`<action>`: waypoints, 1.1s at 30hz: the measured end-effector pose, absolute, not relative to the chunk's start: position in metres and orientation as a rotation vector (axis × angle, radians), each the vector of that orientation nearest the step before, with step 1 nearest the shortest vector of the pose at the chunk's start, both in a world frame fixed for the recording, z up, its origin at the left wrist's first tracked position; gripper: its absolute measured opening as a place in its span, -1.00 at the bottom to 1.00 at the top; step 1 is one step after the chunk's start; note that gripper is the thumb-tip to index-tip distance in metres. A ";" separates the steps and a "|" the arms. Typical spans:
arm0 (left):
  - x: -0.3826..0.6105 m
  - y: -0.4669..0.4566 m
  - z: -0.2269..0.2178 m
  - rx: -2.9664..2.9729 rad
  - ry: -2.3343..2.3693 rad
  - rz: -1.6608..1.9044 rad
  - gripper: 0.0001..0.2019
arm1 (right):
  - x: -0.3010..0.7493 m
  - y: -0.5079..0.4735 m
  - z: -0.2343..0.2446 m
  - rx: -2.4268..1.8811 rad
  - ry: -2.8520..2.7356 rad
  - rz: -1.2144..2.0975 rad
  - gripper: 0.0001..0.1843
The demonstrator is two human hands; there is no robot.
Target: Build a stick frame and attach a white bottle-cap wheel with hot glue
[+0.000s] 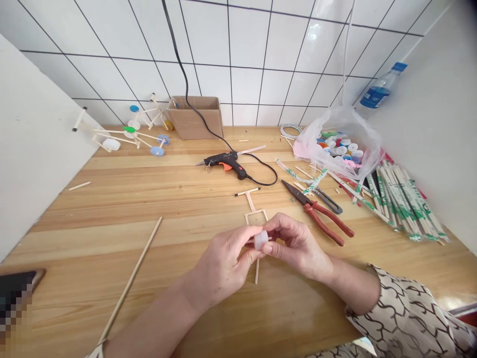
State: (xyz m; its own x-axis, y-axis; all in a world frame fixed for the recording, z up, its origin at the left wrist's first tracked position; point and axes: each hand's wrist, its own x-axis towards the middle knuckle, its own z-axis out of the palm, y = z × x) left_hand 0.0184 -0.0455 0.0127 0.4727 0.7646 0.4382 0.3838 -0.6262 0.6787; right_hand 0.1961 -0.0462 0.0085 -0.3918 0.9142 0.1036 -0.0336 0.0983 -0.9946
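Between my two hands is a small white bottle cap [261, 240] with a thin stick showing at its sides. The fingers of my left hand [231, 258] pinch it from the left. My right hand [294, 243] grips it from the right, thumb against its lower edge. Just beyond and partly under my hands lies a frame of wooden sticks [256, 213], with a dark-tipped crosspiece at its far end. One stick of it sticks out below my hands. My fingers hide the frame's middle.
A black glue gun [227, 161] lies ahead, its cord running up the wall. Red-handled pliers [320, 214] and a utility knife [328, 200] are to the right, near wrapped chopsticks [410, 201] and a bag of caps [341, 144]. Stick models [130, 132] and a cardboard box [197, 119] stand behind.
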 end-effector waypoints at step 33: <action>0.019 -0.046 0.018 1.845 0.993 1.005 -0.83 | 0.190 -0.055 0.012 -0.956 -1.436 1.468 -0.82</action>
